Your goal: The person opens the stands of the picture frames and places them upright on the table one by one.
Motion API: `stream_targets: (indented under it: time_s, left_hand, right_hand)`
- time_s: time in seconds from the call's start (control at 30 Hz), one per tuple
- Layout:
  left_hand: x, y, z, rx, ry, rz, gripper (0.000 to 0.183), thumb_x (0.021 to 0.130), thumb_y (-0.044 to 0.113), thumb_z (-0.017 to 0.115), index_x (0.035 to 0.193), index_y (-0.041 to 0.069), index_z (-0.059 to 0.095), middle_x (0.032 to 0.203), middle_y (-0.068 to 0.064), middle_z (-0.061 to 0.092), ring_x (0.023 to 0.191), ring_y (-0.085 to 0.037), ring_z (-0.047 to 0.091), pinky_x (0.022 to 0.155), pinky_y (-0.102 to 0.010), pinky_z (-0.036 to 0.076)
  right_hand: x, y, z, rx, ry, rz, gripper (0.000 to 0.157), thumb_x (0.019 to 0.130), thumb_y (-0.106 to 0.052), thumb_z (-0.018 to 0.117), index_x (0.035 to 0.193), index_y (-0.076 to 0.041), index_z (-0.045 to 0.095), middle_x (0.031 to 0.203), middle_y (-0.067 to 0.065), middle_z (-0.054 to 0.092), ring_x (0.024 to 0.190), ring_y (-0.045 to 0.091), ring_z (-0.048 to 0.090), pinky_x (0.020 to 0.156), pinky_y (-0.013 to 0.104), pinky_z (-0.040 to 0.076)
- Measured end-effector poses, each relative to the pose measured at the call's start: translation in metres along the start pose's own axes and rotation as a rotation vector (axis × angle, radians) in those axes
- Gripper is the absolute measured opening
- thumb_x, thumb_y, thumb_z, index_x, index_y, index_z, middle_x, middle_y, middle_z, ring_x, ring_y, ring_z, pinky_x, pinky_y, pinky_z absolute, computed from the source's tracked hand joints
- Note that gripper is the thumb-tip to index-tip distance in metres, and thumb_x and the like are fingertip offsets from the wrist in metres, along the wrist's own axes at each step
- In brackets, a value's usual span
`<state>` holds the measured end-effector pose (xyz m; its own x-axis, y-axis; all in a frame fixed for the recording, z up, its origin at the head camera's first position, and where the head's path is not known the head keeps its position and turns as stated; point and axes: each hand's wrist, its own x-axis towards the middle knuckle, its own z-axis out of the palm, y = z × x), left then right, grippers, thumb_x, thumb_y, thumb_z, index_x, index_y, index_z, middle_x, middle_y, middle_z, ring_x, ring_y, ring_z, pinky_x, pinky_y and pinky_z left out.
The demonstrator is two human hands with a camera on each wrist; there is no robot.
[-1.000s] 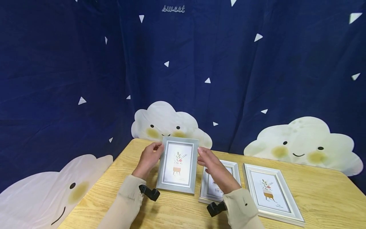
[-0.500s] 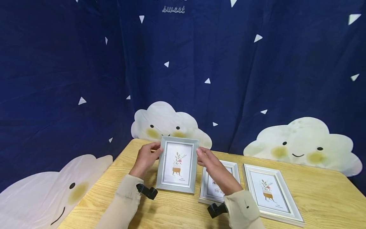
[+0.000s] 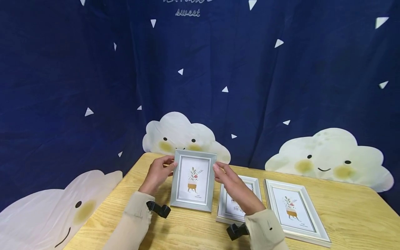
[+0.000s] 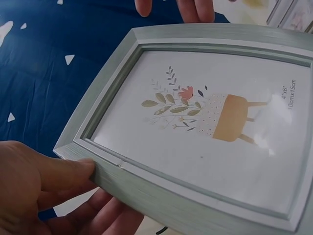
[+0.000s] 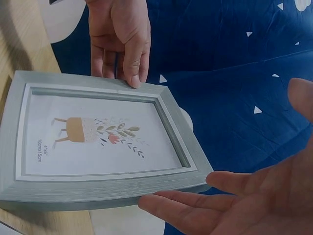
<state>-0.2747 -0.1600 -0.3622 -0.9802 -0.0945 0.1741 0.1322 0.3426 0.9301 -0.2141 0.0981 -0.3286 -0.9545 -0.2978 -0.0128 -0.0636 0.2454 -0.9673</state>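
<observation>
While holding the grey frame point(image 3: 192, 180) tilted over the bench point(image 3: 353, 205), pinches its left edge with the left hand point(image 3: 158, 173), touches its right with straight fingers point(image 5: 173, 208) of the right hand point(image 3: 230, 180). Further right, partly blocks the small frame point(image 3: 232, 208) with the wrist point(image 3: 251, 204), the edge of the large frame point(image 3: 295, 211) with the sleeve point(image 3: 265, 227).

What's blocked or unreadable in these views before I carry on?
Head view: part of the middle frame, hidden by the right grip.
Head view: top lettering on the curtain, cut off by the picture's upper edge.
Head view: fine print on the rightmost frame, too small.
Every view: back of the gray-green frame, hidden behind its front.
</observation>
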Motion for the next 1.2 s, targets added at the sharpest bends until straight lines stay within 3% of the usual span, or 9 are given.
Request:
stream_targets:
  time_s: [0.13,0.33,0.57,0.67,0.9,1.2]
  left_hand:
    - [0.001,0.0,-0.001,-0.01,-0.007,-0.013,0.03,0.095,0.012,0.061,0.124,0.007,0.063,0.106,-0.012,0.059,0.092,-0.025,0.058,0.082,-0.04,0.055]
    - [0.001,-0.001,-0.002,-0.028,-0.023,-0.007,0.029,0.095,0.012,0.061,0.123,0.008,0.064,0.105,-0.012,0.059,0.093,-0.025,0.058,0.084,-0.043,0.054]
    - [0.003,-0.003,-0.004,-0.03,-0.042,-0.015,0.029,0.095,0.012,0.06,0.124,0.009,0.064,0.108,-0.012,0.06,0.096,-0.025,0.058,0.085,-0.043,0.054]
    - [0.004,-0.003,-0.005,-0.032,-0.047,-0.026,0.03,0.095,0.012,0.061,0.125,0.01,0.063,0.109,-0.011,0.061,0.098,-0.026,0.059,0.086,-0.043,0.054]
    - [0.003,-0.001,-0.005,-0.037,-0.056,-0.029,0.03,0.096,0.012,0.06,0.125,0.01,0.063,0.11,-0.011,0.06,0.098,-0.026,0.059,0.087,-0.044,0.053]
    - [0.004,-0.003,-0.006,-0.044,-0.055,-0.026,0.029,0.095,0.011,0.061,0.124,0.009,0.064,0.108,-0.013,0.059,0.097,-0.025,0.059,0.085,-0.042,0.054]
  right_hand:
    - [-0.001,-0.001,0.001,-0.015,0.01,0.002,0.071,0.09,-0.068,0.043,0.147,-0.027,0.035,0.148,0.005,0.04,0.134,0.031,0.041,0.098,0.075,0.023]
    - [-0.002,-0.003,0.001,-0.022,0.009,-0.024,0.071,0.091,-0.067,0.043,0.147,-0.024,0.038,0.149,0.006,0.039,0.133,0.032,0.041,0.094,0.076,0.026]
    - [-0.002,-0.001,-0.002,0.026,-0.026,-0.041,0.068,0.092,-0.065,0.042,0.146,-0.023,0.038,0.149,0.008,0.04,0.136,0.034,0.038,0.11,0.062,0.018]
    - [-0.001,0.002,-0.003,0.032,-0.037,-0.042,0.069,0.093,-0.065,0.042,0.147,-0.022,0.037,0.148,0.01,0.041,0.136,0.035,0.037,0.111,0.06,0.019]
    - [0.0,0.005,-0.008,0.033,-0.025,-0.026,0.069,0.092,-0.065,0.044,0.145,-0.021,0.039,0.14,0.012,0.047,0.131,0.031,0.044,0.107,0.053,0.032]
    - [0.008,0.013,-0.009,0.024,0.027,0.013,0.069,0.092,-0.06,0.049,0.143,-0.015,0.041,0.139,0.014,0.048,0.13,0.034,0.045,0.101,0.05,0.041]
